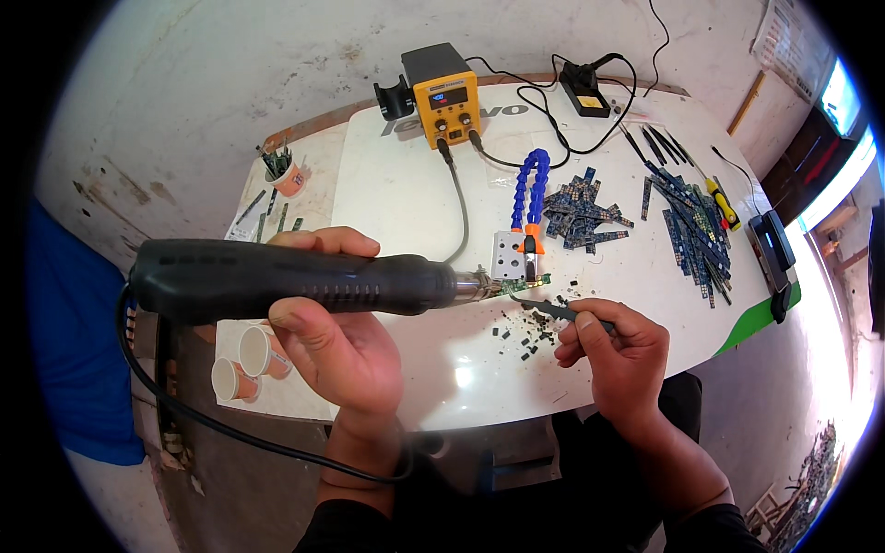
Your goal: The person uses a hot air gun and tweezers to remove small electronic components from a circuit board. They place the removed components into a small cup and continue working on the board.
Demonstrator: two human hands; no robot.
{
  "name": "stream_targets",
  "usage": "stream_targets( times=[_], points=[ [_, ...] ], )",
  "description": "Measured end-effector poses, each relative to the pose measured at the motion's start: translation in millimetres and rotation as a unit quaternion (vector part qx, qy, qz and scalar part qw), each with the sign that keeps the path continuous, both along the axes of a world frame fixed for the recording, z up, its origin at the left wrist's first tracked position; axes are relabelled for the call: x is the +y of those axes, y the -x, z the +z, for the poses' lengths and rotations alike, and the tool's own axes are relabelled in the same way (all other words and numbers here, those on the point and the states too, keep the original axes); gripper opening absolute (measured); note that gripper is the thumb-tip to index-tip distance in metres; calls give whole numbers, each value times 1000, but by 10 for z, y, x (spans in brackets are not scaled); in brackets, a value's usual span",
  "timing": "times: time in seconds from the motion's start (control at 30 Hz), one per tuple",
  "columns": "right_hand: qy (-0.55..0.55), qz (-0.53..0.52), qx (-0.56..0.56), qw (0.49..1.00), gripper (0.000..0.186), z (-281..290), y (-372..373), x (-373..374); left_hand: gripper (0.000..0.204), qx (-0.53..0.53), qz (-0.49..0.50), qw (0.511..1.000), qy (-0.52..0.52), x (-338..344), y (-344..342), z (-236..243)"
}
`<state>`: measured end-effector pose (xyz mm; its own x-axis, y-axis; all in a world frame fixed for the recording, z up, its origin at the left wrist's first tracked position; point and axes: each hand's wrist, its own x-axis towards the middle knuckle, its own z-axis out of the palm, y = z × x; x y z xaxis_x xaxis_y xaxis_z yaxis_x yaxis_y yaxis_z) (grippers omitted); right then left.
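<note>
My left hand (pixel 346 355) is wrapped round the black handle of a hot air gun (pixel 304 279), held level above the table. Its metal nozzle points right, at a small green circuit board (pixel 535 284). That board sits in the clip of a blue flexible arm (pixel 523 184) with an orange joint, fixed to a grey metal block (pixel 508 255). Pinched in my right hand (pixel 627 355) are dark tweezers (pixel 558 311), their tips close to the board beside the nozzle; whether they touch it I cannot tell. Small black chips (pixel 527 336) lie scattered below the tweezers.
A yellow rework station (pixel 447 101) stands at the back, cables running from it. Circuit board strips lie in a middle pile (pixel 581 212) and a right pile (pixel 696 230). Behind right is a soldering iron stand (pixel 583 90). Paper cups (pixel 263 350) stand at the left edge; a phone (pixel 770 249) stands right.
</note>
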<state>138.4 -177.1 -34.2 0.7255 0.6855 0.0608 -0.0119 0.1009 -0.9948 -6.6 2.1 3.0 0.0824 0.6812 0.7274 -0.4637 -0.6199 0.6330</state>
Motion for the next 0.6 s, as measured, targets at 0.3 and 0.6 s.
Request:
stream_targets(
  times=[0.3,0.6],
  points=[
    [-2,12,8,1000,19,3,9,-16,59,5,-7,1000,4,-3,-1,-12],
    [1,23,-21,1000,20,-25,50,-4,60,2,6,1000,15,0,6,2]
  ],
)
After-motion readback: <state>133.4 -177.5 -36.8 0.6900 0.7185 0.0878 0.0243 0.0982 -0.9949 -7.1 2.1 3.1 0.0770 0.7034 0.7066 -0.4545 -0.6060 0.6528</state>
